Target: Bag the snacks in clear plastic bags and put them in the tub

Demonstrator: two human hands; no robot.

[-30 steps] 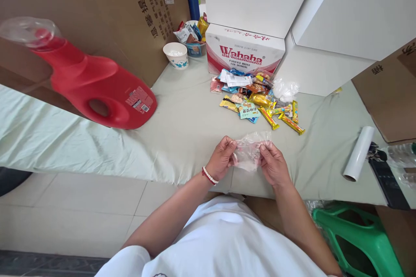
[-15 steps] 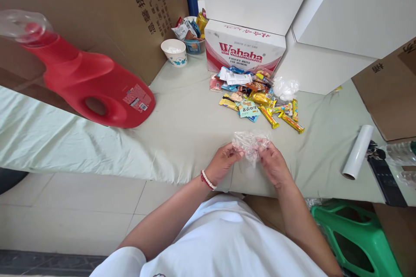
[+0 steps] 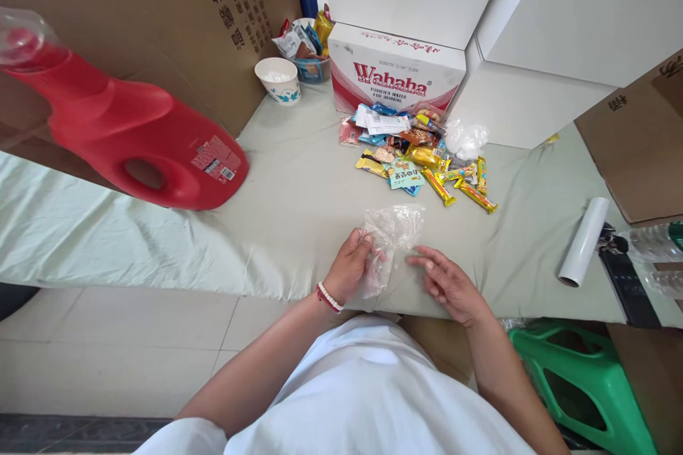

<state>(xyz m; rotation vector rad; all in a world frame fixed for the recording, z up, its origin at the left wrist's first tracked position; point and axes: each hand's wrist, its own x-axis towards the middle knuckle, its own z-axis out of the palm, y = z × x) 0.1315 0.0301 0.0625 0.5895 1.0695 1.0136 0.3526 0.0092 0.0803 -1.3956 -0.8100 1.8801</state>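
A clear plastic bag (image 3: 398,231) hangs above the near edge of the cloth-covered table. My left hand (image 3: 349,263), with a beaded bracelet on its wrist, pinches the bag's left side. Just right of the bag is my right hand (image 3: 445,281), its fingers apart and holding nothing. Beyond both hands lies a pile of wrapped snacks (image 3: 427,156), with several yellow snack sticks (image 3: 474,195) at its right. A crumpled bundle of clear plastic (image 3: 466,138) lies beside the pile.
Behind the snacks stands a Wahaba-style water carton (image 3: 398,75). A big red jug (image 3: 154,142) is at left, a paper cup (image 3: 278,80) and a snack tub (image 3: 312,70) at back left. A white roll (image 3: 584,242) lies right, above a green stool (image 3: 587,384).
My right hand has let go of the plastic bag and moved slightly right, fingers spreading. The bag, still in my left hand, has shifted left and hangs more unfolded.
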